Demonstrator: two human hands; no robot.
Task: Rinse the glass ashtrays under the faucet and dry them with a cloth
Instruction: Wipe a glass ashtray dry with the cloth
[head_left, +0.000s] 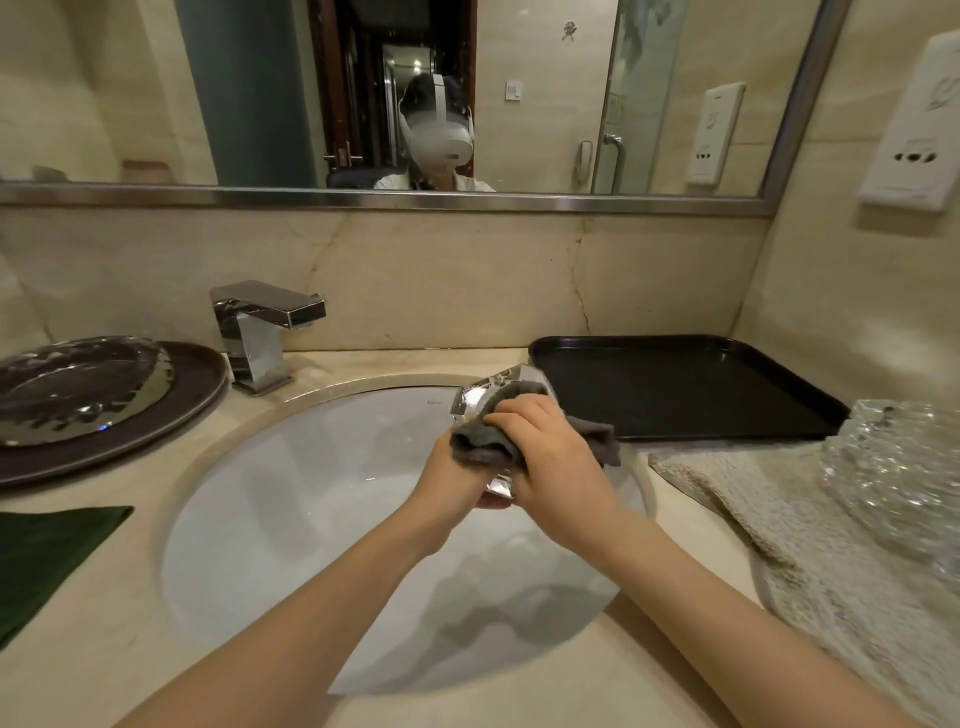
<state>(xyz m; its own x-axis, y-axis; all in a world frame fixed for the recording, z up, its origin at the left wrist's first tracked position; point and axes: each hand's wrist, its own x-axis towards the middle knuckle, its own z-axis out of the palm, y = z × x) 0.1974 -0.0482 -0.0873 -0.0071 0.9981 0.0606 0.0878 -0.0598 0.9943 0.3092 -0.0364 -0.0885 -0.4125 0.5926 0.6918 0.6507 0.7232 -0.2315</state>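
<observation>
My left hand (457, 475) cradles the glass ashtray (480, 397) over the sink (311, 467), right hand (550, 447) gripping the grey cloth (480, 441) — I should turn slowly, wiping every facet.

I stand at a beige stone countertop (104, 623) with an oval white undermount sink (322, 519) set into its centre. A chrome square-bodied faucet (260, 338) is mounted on the counter behind the basin's left rim. At far left a dark round plate (171, 415) rests on the counter and carries a clear glass dish (78, 384). A dark green cloth (47, 556) lies flat in front of it. Right of the basin, a black rectangular tray (675, 387) sits against the back wall. A beige towel (779, 519) lies in front of the tray, with a textured glass ashtray (898, 467) on it.
</observation>
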